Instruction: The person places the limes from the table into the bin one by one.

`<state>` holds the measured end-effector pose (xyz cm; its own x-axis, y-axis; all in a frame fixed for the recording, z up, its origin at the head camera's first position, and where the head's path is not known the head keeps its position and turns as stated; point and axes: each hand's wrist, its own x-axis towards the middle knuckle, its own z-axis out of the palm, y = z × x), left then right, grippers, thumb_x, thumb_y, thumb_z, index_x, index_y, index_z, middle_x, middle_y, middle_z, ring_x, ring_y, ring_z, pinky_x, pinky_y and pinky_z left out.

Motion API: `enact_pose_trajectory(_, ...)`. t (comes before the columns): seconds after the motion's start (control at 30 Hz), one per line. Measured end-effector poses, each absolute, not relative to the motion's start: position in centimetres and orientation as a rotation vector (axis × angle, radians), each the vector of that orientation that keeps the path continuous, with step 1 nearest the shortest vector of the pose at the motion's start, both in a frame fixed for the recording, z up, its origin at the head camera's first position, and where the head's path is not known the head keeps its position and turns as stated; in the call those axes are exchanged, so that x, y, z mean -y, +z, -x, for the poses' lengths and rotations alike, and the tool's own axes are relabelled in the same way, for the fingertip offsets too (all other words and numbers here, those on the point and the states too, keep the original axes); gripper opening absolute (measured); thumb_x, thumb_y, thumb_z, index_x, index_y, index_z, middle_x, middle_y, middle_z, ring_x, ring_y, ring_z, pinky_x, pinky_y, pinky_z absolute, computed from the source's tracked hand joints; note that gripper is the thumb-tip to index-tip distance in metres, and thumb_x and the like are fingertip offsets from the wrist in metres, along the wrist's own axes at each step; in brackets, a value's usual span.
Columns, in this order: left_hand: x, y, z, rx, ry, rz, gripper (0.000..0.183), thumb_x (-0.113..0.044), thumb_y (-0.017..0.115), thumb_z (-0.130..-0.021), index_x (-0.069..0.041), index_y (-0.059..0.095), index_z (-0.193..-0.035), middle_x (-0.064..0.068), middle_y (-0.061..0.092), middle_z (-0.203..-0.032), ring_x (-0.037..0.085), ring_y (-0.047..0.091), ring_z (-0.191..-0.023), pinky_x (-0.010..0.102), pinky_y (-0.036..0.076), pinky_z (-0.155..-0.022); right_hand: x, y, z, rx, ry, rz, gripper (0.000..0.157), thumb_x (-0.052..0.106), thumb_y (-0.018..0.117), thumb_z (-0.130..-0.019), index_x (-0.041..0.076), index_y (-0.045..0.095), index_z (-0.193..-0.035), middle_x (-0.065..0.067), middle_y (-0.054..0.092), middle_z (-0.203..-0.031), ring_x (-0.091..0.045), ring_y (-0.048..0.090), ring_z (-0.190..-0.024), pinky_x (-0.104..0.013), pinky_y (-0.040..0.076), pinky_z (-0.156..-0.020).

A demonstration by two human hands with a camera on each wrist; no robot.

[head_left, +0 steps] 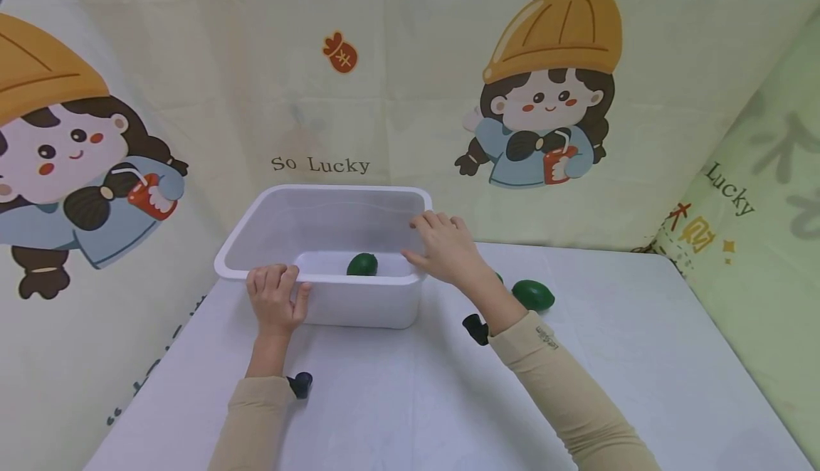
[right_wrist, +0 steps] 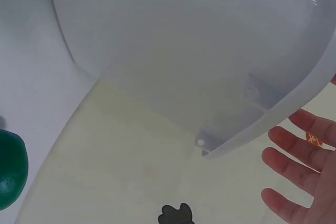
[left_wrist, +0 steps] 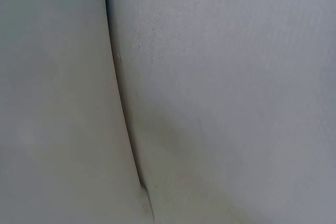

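A white plastic bin (head_left: pixel 359 302) stands on the table with one green lime (head_left: pixel 362 265) inside. My left hand (head_left: pixel 275 300) grips the bin's front rim near its left corner, fingers over the edge. At the right rim is my right hand (head_left: pixel 445 247), its thumb on the inner side. The right wrist view shows the fingers (right_wrist: pixel 296 161) of that hand spread and fairly straight beside the rim. In the left wrist view only the bin wall (left_wrist: pixel 58 103) and the tabletop appear; the hand is out of frame.
To the right of the bin lies another lime (head_left: pixel 533 295), and a bit of green shows behind my right wrist. A white cloth covers the table (head_left: pixel 397 400). A printed fabric backdrop (head_left: pixel 410 115) hangs behind and at both sides.
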<state>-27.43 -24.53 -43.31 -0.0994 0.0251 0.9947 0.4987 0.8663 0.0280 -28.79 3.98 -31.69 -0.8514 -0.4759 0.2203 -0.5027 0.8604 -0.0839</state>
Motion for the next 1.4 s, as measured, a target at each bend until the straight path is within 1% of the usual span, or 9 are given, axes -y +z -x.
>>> enact_pose_trajectory(0.37, 24.5, -43.3, 27.5, 1.622, -0.420, 0.423, 0.051, -0.048, 0.040, -0.091, 0.000, 0.053, -0.077, 0.016, 0.047, -0.071, 0.035, 0.038, -0.070, 0.049, 0.026, -0.071, -5.7, -31.7, 28.4, 2.812, 0.304, -0.733, 0.052, 0.043, 0.057, -0.086, 0.010, 0.047, -0.125, -0.008, 0.050, -0.122, -0.027, 0.043, -0.116, -0.047, 0.030, -0.099)
enact_pose_trajectory(0.63, 24.5, -43.2, 27.5, 1.618, -0.417, 0.426, 0.051, -0.047, 0.040, -0.091, -0.001, 0.053, -0.076, 0.016, 0.047, -0.070, 0.035, 0.038, -0.069, 0.049, 0.026, -0.070, -7.1, -31.7, 28.2, 2.777, 0.327, -0.701, 0.049, 0.042, 0.056, -0.087, 0.010, 0.048, -0.123, -0.009, 0.050, -0.120, -0.027, 0.044, -0.113, -0.048, 0.031, -0.097)
enact_pose_trajectory(0.87, 24.5, -43.1, 27.5, 1.619, -0.408, 0.427, 0.051, -0.048, 0.040, -0.091, -0.001, 0.053, -0.076, 0.016, 0.047, -0.070, 0.035, 0.038, -0.068, 0.049, 0.026, -0.069, -8.2, -31.8, 27.9, 2.790, 0.353, -0.662, 0.051, 0.042, 0.057, -0.086, 0.009, 0.047, -0.124, -0.010, 0.049, -0.123, -0.028, 0.042, -0.117, -0.050, 0.029, -0.099)
enact_pose_trajectory(1.07, 24.4, -43.1, 27.4, 1.616, -0.405, 0.424, 0.052, -0.048, 0.039, -0.091, -0.001, 0.052, -0.076, 0.016, 0.047, -0.070, 0.035, 0.038, -0.068, 0.049, 0.026, -0.070, -9.2, -32.1, 27.5, 2.789, 0.381, -0.638, 0.050, 0.042, 0.057, -0.086, 0.009, 0.048, -0.123, -0.009, 0.048, -0.123, -0.029, 0.041, -0.118, -0.050, 0.027, -0.100)
enact_pose_trajectory(1.4, 24.6, -43.2, 27.4, 1.632, -0.403, 0.422, 0.051, -0.048, 0.040, -0.091, -0.001, 0.052, -0.077, 0.016, 0.047, -0.071, 0.035, 0.038, -0.069, 0.049, 0.026, -0.070, -11.0, -32.9, 27.0, 2.774, 0.397, -0.593, 0.052, 0.042, 0.058, -0.086, 0.006, 0.049, -0.123, -0.011, 0.049, -0.123, -0.030, 0.043, -0.118, -0.052, 0.029, -0.098)
